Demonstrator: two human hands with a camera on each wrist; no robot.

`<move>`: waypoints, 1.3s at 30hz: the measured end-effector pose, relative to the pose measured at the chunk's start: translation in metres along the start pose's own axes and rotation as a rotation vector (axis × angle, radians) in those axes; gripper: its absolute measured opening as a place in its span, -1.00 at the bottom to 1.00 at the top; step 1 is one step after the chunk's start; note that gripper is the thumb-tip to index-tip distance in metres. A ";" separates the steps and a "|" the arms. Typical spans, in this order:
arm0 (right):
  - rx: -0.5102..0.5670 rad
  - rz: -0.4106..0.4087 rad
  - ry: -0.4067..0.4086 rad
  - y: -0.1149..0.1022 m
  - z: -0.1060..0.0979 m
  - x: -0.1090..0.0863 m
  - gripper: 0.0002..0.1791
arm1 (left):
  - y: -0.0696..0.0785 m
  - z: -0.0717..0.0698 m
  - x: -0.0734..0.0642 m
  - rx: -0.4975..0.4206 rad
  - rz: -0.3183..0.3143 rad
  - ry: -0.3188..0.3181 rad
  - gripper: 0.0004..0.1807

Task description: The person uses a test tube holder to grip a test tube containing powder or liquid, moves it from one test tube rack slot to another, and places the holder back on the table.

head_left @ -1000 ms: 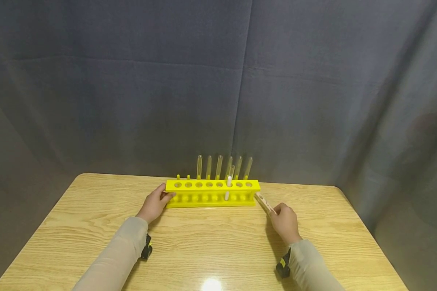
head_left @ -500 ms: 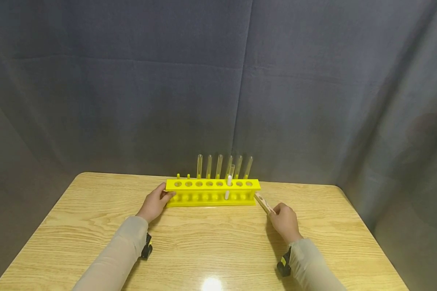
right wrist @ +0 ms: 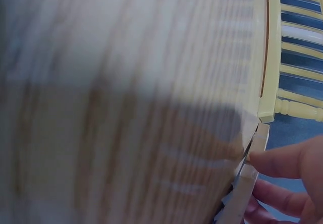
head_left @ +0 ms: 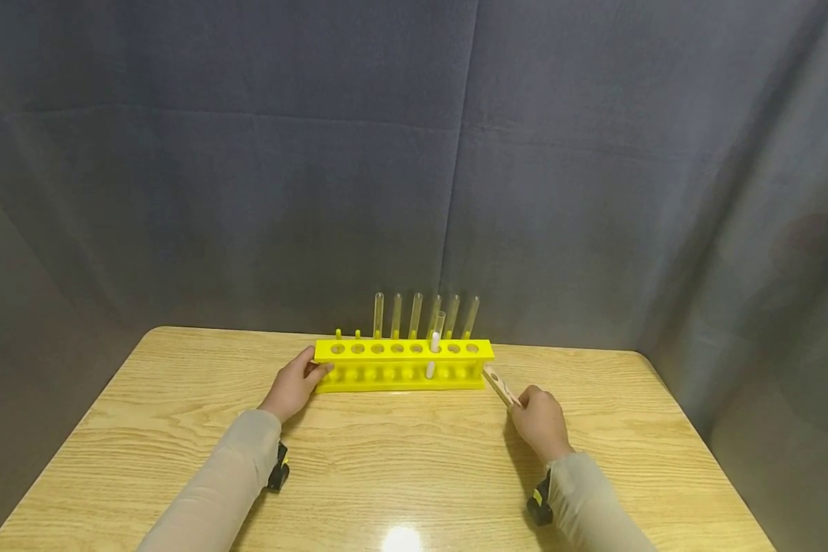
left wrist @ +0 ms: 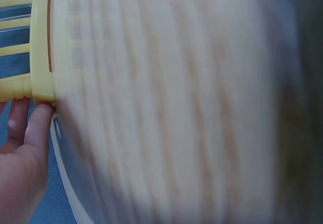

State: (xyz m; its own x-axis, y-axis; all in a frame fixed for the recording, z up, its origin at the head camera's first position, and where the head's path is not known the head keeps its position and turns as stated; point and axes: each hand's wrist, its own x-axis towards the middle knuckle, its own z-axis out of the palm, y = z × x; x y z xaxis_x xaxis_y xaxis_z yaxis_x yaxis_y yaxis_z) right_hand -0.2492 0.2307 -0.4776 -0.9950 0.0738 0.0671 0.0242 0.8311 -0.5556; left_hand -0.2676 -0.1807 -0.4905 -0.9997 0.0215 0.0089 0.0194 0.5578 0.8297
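A yellow test tube rack stands near the table's far edge, with a row of round holes along its top. My left hand grips its left end, thumb in front; the left wrist view shows fingertips on the rack's base. One test tube with white contents stands tilted in a hole right of the middle. Several clear tubes sit upside down on the back pegs. My right hand pinches a wooden test tube holder, its far end right at the rack's lower right corner.
The wood-grain table spreads in front of the rack, with a bright light reflection near its front. A grey-blue curtain hangs close behind the far edge and along both sides. Two pegs at the back left carry no tubes.
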 end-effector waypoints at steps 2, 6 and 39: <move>-0.005 0.001 -0.005 -0.001 -0.001 -0.001 -0.84 | 0.001 0.000 0.000 -0.001 0.007 0.002 -0.68; -0.015 0.001 -0.014 -0.003 -0.003 -0.002 -0.83 | 0.001 0.000 0.000 0.001 0.024 0.005 -0.68; -0.100 -0.162 -0.165 0.000 0.003 0.013 -0.80 | -0.004 -0.010 0.000 0.110 0.079 0.018 -0.58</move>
State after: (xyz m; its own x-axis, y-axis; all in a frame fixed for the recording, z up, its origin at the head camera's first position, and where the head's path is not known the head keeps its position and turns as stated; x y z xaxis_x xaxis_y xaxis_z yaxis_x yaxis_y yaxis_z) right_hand -0.2629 0.2301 -0.4792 -0.9888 -0.1487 0.0076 -0.1353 0.8758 -0.4633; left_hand -0.2675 -0.1911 -0.4884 -0.9951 0.0541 0.0826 0.0980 0.6425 0.7600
